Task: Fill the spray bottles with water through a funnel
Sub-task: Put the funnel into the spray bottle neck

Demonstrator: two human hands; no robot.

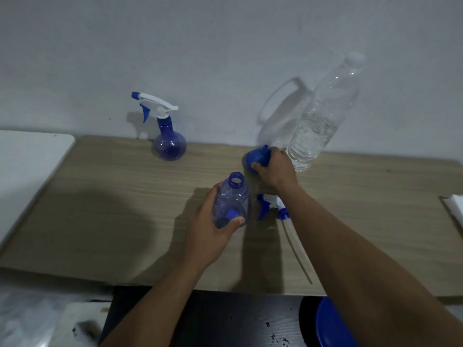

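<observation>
My left hand (213,229) grips an uncapped translucent blue spray bottle (233,196) standing on the wooden table (112,209), its mouth open upward. Farther back, my right hand (275,169) is closed on a blue funnel (256,156) lying on the table. The bottle's removed white-and-blue trigger head (269,205) with its long dip tube lies just right of the bottle, partly under my right forearm. A second blue spray bottle (170,144), with its trigger head on, stands at the back near the wall. A large clear water bottle (318,121), capped and partly full, stands behind my right hand.
A white surface (27,166) adjoins the table on the left. White paper (454,209) lies at the right edge. A blue round object (330,324) sits on a dark surface below the table's front edge. The wall runs right behind the table.
</observation>
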